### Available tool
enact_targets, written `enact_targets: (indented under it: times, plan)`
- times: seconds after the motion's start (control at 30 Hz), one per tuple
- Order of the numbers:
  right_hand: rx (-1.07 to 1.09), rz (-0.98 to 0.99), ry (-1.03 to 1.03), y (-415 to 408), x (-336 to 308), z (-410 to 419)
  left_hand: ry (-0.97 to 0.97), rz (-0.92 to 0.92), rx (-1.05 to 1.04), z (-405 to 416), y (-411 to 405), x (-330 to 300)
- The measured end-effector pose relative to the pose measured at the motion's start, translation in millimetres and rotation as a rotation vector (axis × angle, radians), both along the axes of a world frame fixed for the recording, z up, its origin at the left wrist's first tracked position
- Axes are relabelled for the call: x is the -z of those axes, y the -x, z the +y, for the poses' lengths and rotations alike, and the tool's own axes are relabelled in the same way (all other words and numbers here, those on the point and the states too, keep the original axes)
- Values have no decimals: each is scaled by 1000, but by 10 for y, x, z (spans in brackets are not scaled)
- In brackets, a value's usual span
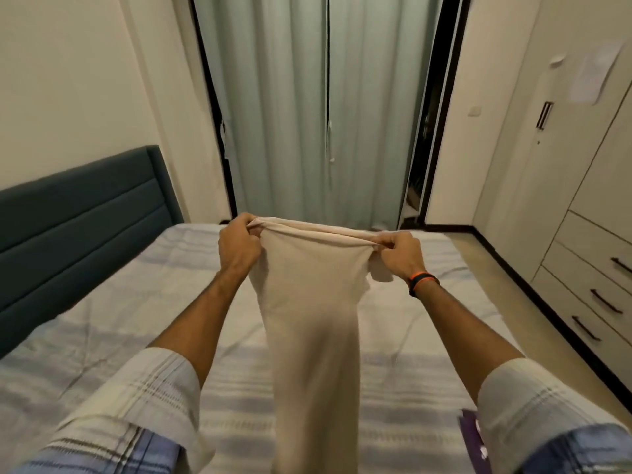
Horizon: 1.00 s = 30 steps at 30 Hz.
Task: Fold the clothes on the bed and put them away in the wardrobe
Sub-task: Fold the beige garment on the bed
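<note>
Item: beige garment (307, 302), hanging above the bed (136, 302). Your left hand (237, 249) and right hand (398, 256) pinch its top edge. Step: folding. Next: lay flat toward 12 o'clock.

Garment (307, 302): soft matt beige cloth, fine-knit. Bed (102, 319) cover: striped, creased matt fabric. Headboard (78, 213): padded teal upholstery. Curtains (290, 114): pale matt cloth. Wardrobe (588, 200): smooth cream laminate, dark metal handles (605, 301).
</note>
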State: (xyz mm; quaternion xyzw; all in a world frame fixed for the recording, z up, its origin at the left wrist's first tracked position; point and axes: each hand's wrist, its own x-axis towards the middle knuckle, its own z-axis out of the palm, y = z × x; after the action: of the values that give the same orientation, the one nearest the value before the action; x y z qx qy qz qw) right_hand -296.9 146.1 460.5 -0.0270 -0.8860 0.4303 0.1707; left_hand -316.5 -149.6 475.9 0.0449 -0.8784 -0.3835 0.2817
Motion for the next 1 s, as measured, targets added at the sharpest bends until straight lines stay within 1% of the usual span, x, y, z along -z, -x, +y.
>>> enact_targets:
  times: [0.1,0.2,0.3,0.37,0.47,0.57,0.67,0.73,0.87,0.93,1.0]
  plan:
    - [20,182,34,124,-433,-33,-42,222,35,22,144,-482]
    - [4,320,26,43,-708,-25,-80,370,71,44,90,-778]
    - [-8,362,-11,-129,-735,41,-93,432,137,45,-91,-785]
    - [-15,328,-42,-271,-622,122,-88,412,180,41,-272,-635]
    - [-43,215,-102,-586,-254,224,-34,328,258,18,-655,-236]
    - [-67,56,-106,-992,204,267,75,207,358,-56,-1076,266]
    - [-84,-105,-120,-1492,763,236,126,25,436,-136,-1580,926]
    - [-96,-201,-163,-1802,1126,198,140,-90,442,-151,-1935,1371]
    - [-143,-411,-287,-2447,1939,72,167,-384,465,-259,-2748,2220]
    - [-160,-502,-333,-2726,2306,18,204,-484,499,-337,-3063,2533]
    - [-147,-581,-327,-2980,2578,-23,232,-563,521,-406,-3312,2762]
